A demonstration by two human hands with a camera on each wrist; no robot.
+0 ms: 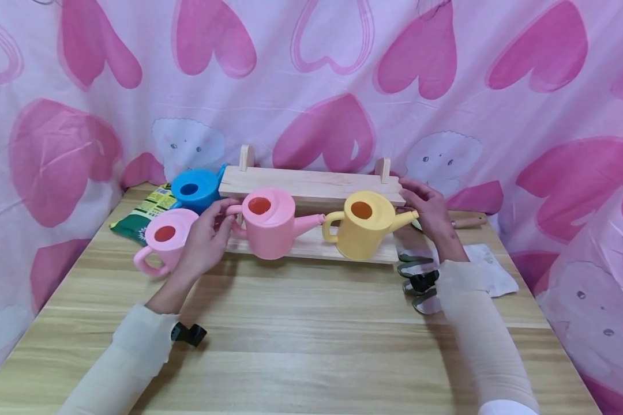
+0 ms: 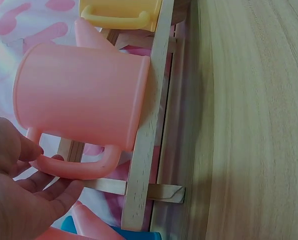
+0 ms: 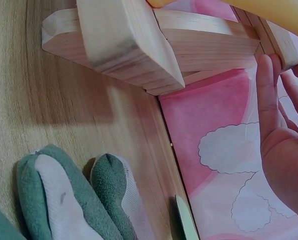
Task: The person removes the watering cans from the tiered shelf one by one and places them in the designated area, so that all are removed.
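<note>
Pink watering can (image 1: 271, 230): one, upright at the left half of the lower shelf (image 1: 311, 249), spout to the right; whether its full weight rests there cannot be told. Unmarked on the sides in view.

Left hand (image 1: 205, 242): thumb and fingers clamped on the can's handle.

Wooden rack (image 1: 291, 177): two-tiered, at the far side of the counter (image 1: 311, 346).

Right hand (image 1: 431, 210): fingers apart, bracketing the right end of the upper board and seemingly pinching it.

Handling note: the step in hand appears to be setting the can on the shelf. It is best done with the base level and fully over the board, the spout clear of the neighbour's handle, the rack held steady, and the grip loosened only once the can stands by itself.

Yellow watering can (image 1: 360, 233): lower shelf, right half, spout to the right.

Paler pink watering can (image 1: 172, 248): counter, left of the rack.

Blue watering can (image 1: 202, 199): just beyond it.

Green-and-yellow bag (image 1: 135, 223): far left; printed, lettering too small to read.

Gloves (image 3: 64, 195): green and white, right of the rack.

Wooden-handled tool (image 1: 469, 222): far right.

Curtain (image 1: 337, 86): heart-patterned. No brand legible anywhere.
</note>
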